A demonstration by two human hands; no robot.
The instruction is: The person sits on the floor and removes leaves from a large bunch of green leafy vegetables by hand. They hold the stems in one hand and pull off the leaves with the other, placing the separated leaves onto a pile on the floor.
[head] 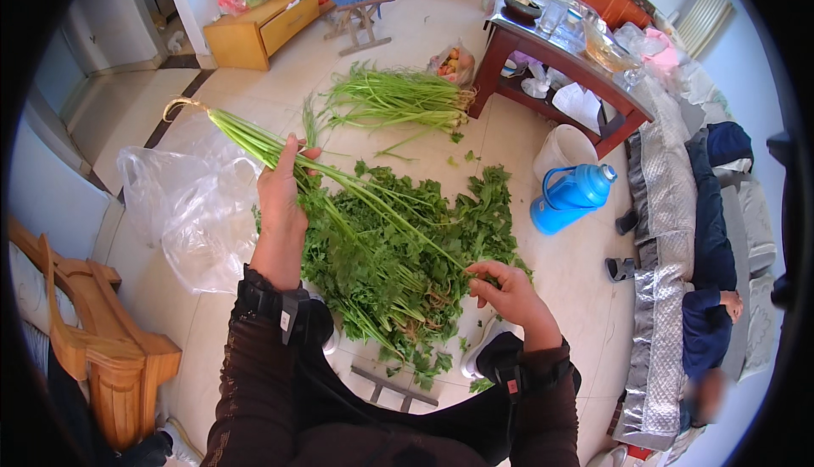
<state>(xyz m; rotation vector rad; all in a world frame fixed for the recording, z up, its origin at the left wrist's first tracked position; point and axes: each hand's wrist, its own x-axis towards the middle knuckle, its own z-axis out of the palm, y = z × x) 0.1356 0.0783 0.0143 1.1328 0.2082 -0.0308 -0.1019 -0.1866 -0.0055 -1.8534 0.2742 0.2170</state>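
A bunch of long green celery stalks (248,134), roots still on at the upper left, lies across my left hand (284,196), which grips it below the root end. One thin stalk (394,217) slants from the bunch down to my right hand (509,295), its tip pinched between thumb and fingertips. Below both hands a large heap of leafy celery (381,250) covers the floor between my feet, with some rooty stalks on its near side. Farther off, a pile of stalks stripped of most leaves (400,98) rests on the tiles.
Left of the heap lies a clear plastic bag (197,212). A blue thermos (569,200) and a white bucket (563,149) stand at the right, near a dark red table (509,41). Someone lies on the sofa (664,212). A wooden armchair (121,333) is at left.
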